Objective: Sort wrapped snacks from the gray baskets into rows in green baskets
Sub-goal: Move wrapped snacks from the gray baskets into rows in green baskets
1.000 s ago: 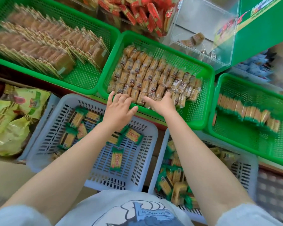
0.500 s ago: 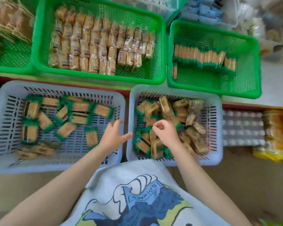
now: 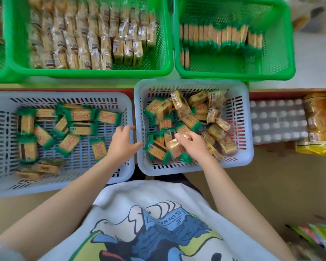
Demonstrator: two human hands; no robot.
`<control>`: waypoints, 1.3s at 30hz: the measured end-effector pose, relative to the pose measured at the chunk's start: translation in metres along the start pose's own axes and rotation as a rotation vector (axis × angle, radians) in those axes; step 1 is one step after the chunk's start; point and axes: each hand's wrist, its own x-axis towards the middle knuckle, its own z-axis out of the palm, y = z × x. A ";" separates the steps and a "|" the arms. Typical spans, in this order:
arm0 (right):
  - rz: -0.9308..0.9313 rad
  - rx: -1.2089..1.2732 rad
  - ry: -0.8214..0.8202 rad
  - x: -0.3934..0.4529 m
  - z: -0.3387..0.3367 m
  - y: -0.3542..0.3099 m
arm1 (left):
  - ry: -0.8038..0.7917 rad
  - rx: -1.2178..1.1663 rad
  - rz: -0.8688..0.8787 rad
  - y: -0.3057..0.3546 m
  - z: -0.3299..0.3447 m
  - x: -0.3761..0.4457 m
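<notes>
Gray plastic frames the moment: my right hand [image 3: 193,146] reaches into the right gray basket [image 3: 249,147], fingers curled among its jumbled wrapped snacks [image 3: 186,117], though I cannot tell whether it grips one. My left hand [image 3: 121,143] hovers released, fingers spread, over the near rim of the left gray basket [image 3: 0,102], where green-edged packets [image 3: 77,127] lie scattered. Beyond, two green baskets [image 3: 169,59] hold snacks standing in rows [image 3: 220,37].
</notes>
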 end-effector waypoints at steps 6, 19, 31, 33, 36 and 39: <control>-0.142 0.061 0.009 -0.012 -0.005 -0.030 | -0.298 -0.544 0.112 0.065 -0.002 -0.019; -0.209 -0.196 0.219 0.082 -0.022 -0.051 | -0.062 -0.849 -0.214 0.054 -0.007 0.005; -0.261 0.341 0.099 0.034 -0.046 -0.080 | -0.059 -1.056 -0.202 0.046 -0.027 0.003; -0.270 0.502 -0.079 0.009 -0.048 -0.086 | -0.080 -1.051 -0.207 0.055 -0.033 0.007; -0.335 0.403 -0.165 -0.006 -0.033 -0.097 | -0.208 -1.124 -0.188 0.074 -0.044 0.011; -0.376 0.246 -0.133 -0.006 -0.011 -0.116 | -0.275 -1.104 -0.078 0.089 -0.052 0.013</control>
